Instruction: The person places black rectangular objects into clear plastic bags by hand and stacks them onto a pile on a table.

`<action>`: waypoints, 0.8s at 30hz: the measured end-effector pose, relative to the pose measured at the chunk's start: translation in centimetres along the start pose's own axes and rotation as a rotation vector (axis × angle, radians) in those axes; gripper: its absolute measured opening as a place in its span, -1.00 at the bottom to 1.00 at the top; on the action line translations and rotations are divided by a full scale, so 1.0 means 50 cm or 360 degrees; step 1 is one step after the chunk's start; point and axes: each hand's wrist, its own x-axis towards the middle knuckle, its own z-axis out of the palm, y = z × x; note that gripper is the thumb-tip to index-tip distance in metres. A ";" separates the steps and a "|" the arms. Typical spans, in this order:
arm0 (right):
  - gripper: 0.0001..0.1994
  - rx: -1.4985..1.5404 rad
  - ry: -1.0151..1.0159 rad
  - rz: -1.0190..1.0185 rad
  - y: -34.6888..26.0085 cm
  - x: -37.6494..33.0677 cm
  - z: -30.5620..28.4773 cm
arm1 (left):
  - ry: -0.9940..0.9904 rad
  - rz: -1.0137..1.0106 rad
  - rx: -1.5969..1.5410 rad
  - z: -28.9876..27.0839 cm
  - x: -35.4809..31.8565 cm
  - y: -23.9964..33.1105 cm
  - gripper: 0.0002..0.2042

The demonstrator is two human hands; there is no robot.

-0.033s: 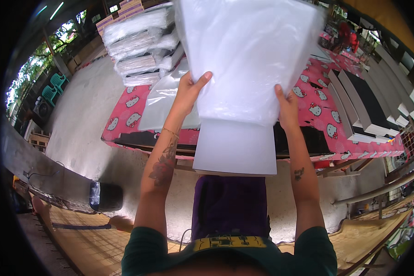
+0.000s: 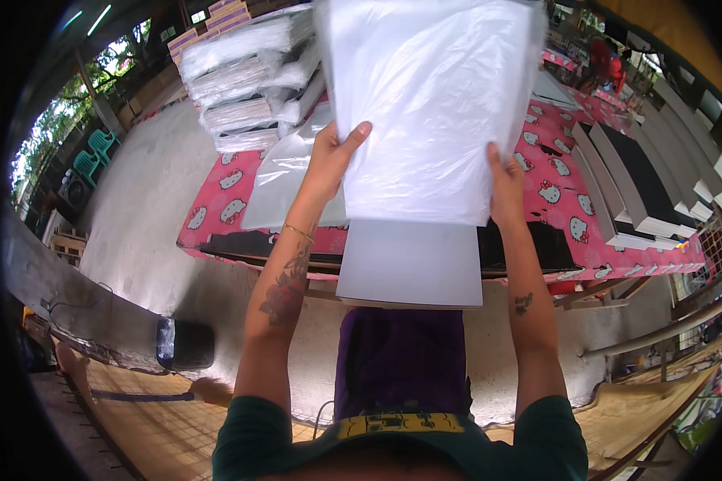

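**Bag halfway down the white slab**

Nothing has shifted since the earlier frame: same hands, same bag, same height, so we are holding position. We have our left hand (image 2: 329, 164) pinching the left edge of the clear plastic bag (image 2: 433, 104), thumb laid across the front film, and our right hand (image 2: 505, 188) clamped on its right edge. Both hands are closed on the bag. The bag sits over the upper part of a flat white slab (image 2: 409, 264) (a board or a box, we cannot tell which), whose lower part sticks out bare below the film, raised in front of us above the near edge of the pink patterned table (image 2: 553, 200).

On the table to the left lie flat clear bags (image 2: 285, 184), and behind them a stack of bagged white packs (image 2: 249, 80). To the right, long black-and-white boxes (image 2: 642, 192) run in rows.

Now the risks, as we judge them. Our hold is on the thin film rather than clearly on the slab, so the slab could slide out downward if the bag mouth slackens. A crooked pull by one hand could snag a corner and split the plastic. And with the bag filling our view, we could misjudge the table's edge when lowering.
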 end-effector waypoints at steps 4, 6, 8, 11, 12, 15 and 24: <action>-0.59 0.0135 0.0298 0.0165 -0.056 0.016 -0.010 | -0.0102 -0.0170 -0.0129 0.035 -0.021 0.056 -0.57; -0.56 0.0230 0.0257 0.0199 -0.091 0.011 -0.017 | -0.0187 -0.0298 -0.0073 0.036 -0.046 0.051 -0.57; -0.52 0.0291 0.0189 0.0232 -0.135 -0.001 -0.018 | -0.0116 -0.0282 -0.0163 0.049 -0.072 0.051 -0.58; -0.49 0.0515 -0.0064 0.0495 -0.201 -0.047 -0.005 | 0.0055 -0.0338 -0.0311 0.061 -0.091 0.074 -0.60; -0.50 0.0439 -0.0122 0.0465 -0.201 -0.050 -0.020 | 0.0067 -0.0342 -0.0406 0.067 -0.088 0.083 -0.60; -0.52 0.0275 -0.0317 0.0407 -0.198 -0.068 -0.056 | 0.0143 -0.0325 -0.0574 0.085 -0.080 0.095 -0.62; -0.66 0.0422 -0.0445 0.0394 -0.193 -0.120 -0.080 | 0.0199 -0.0308 -0.0686 0.107 -0.079 0.087 -0.64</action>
